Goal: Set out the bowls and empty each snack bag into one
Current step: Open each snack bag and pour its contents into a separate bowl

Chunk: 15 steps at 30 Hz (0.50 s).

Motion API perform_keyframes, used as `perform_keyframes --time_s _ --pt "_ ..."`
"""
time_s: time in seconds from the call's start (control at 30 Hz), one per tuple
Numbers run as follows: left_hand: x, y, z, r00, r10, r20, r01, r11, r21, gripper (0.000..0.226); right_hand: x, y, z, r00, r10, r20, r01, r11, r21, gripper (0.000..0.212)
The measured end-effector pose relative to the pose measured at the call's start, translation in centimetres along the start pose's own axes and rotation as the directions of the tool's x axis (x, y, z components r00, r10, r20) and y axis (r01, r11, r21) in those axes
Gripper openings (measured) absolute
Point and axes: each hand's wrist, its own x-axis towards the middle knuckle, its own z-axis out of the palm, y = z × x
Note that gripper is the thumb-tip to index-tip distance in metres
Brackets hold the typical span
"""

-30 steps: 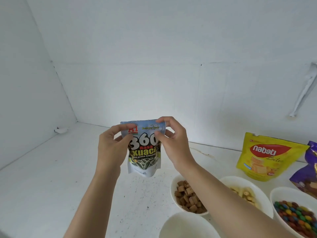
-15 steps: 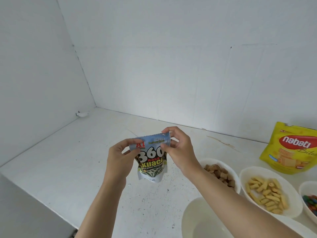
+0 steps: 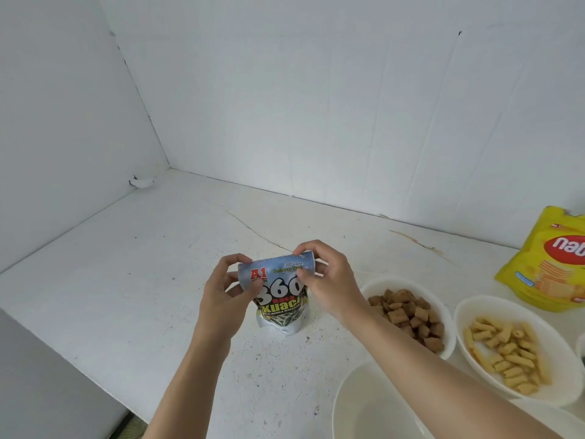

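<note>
Grip's a two-sided pinch: left hand (image 3: 226, 293) and right hand (image 3: 329, 280) each nip a top corner of the sunflower seed bag (image 3: 278, 299), upright over the worktop (image 3: 142, 280), probably to tear it. Empty bowl (image 3: 364, 407) waits near right.
</note>
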Motion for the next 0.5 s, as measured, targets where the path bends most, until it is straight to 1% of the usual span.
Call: perform_keyframes --time_s 0.07,0.17,0.27,0.33,0.4,0.5 --pt "0.1 0.0 -0.2 0.999 0.012 0.034 -0.013 1.000 0.028 0.027 0.1 -0.2 -0.1 1.000 0.005 0.007 -0.005 1.000 -0.014 0.036" --pt "0.1 0.1 -0.4 0.999 0.024 0.047 -0.029 0.995 0.098 0.024 0.0 -0.1 -0.1 1.000 0.002 0.003 -0.001 0.999 -0.048 0.038" --pt "-0.2 0.5 -0.6 0.997 0.056 0.052 -0.063 0.988 0.144 0.015 0.2 -0.1 0.1 0.999 -0.043 -0.022 0.041 0.994 -0.098 0.030" --pt "-0.2 0.8 -0.6 0.996 0.078 0.039 -0.083 0.985 0.154 0.008 0.4 -0.3 0.3 0.992 -0.116 -0.051 0.107 0.981 -0.163 0.017" --pt "-0.1 1.0 -0.7 0.995 0.097 0.024 -0.100 0.977 0.187 0.004 0.8 -0.6 0.5 0.982 -0.181 -0.054 0.162 0.953 -0.257 0.009" --pt "0.3 1.1 -0.9 0.994 0.109 0.019 -0.110 0.957 0.268 0.002 1.3 -1.3 0.9 0.976 -0.219 -0.001 0.195 0.874 -0.445 0.004"
